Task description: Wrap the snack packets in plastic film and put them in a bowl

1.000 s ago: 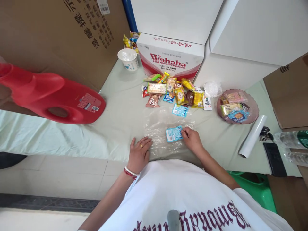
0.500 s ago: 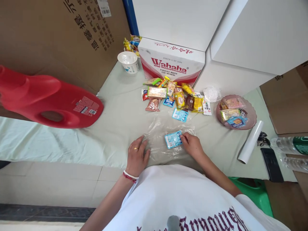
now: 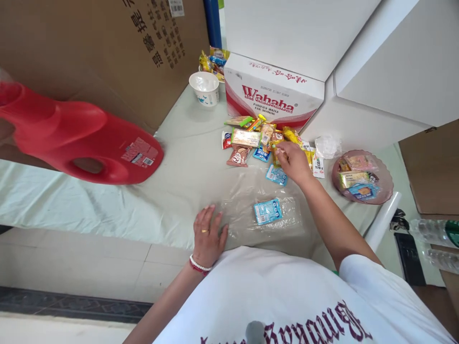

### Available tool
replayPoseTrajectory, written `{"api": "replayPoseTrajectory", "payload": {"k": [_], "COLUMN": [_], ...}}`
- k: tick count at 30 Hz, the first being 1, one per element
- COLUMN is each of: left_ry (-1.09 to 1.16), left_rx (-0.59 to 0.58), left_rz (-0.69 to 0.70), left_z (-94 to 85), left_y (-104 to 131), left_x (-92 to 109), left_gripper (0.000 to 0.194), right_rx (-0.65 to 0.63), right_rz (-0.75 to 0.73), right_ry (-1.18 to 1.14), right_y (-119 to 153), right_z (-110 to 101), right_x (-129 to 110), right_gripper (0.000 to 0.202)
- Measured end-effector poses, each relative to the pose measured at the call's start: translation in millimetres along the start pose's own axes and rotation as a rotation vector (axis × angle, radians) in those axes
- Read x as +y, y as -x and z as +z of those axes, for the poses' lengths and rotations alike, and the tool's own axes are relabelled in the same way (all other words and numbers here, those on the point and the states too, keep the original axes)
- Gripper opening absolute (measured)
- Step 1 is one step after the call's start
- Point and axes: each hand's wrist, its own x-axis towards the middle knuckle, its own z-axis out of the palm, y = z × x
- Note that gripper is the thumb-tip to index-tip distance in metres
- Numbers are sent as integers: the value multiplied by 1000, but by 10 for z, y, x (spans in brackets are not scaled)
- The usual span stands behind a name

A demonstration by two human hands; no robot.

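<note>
Flat on the cloth beside the left edge of a clear plastic bag point(image 3: 236, 198) lies my left hand point(image 3: 208, 239), open, its fingers stretched out. A light-blue snack packet point(image 3: 267, 211) rests on the bag, with no hand on it. My right hand point(image 3: 296, 162) is over the pile of wrapped snacks, fingers pinched at a yellow snack packet point(image 3: 275, 157) that they partly cover. Just below the pile sits a second light-blue packet point(image 3: 276, 175). A long pale biscuit pack point(image 3: 245, 137) and a brown packet point(image 3: 238, 156) lie left of my right hand.
A Wahaha carton point(image 3: 272, 98) stands behind the pile, a paper cup point(image 3: 204, 90) to its left. The pink bowl point(image 3: 389, 184) at right holds several snacks. Near it are a white roll point(image 3: 389, 208) and a phone point(image 3: 409, 260). A red jug point(image 3: 107, 138) stands left.
My right hand has let go of the light-blue packet on the bag and moved up to the snack pile. My left hand stays by the bag's edge. The view has shifted slightly.
</note>
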Motion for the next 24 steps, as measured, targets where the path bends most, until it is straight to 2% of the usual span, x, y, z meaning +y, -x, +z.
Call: {"api": "replayPoseTrajectory", "payload": {"k": [2, 4, 6, 7, 9, 12, 15, 18, 21, 24], "left_ry": [-69, -62, 16, 55, 88, 44, -12, -73, -92, -29], "left_rx": [-26, -133, -264, -312, -337, -280, -223, -108, -61, -191], "left_rz": [95, 204, 271, 276, 210, 5, -136, -180, -36, 163], "left_z": [5, -4, -32, -49, -81, -91, -61, -43, -60, -78], "left_y": [60, 60, -6, -56, -164, -308, -426, -515, -545, -530], "left_x": [10, 8, -13, -29, -59, -57, 20, 105, 136, 154], "left_gripper": [51, 53, 52, 50, 41, 30, 31, 37, 48, 65], "right_rx": [-112, -312, -546, -606, -605, -442, -276, -216, -295, -312], "right_rz": [-144, -252, -311, -306, -244, -120, -38, -29, -116, -164], "right_ry": [-110, -211, -251, -244, -189, -95, -14, 11, -102, -146], "right_y": [310, 760, 1263, 1512, 1965, 2441, 2616, 2586, 2485, 2315], "right_z": [-100, -229, -329, -351, -319, -107, 148, 235, 111, -48], "right_x": [-182, -294, -305, -277, -188, -75, -66, -117, -150, -151], "right_gripper": [34, 31, 24, 19, 27, 45, 37, 25, 22, 29]}}
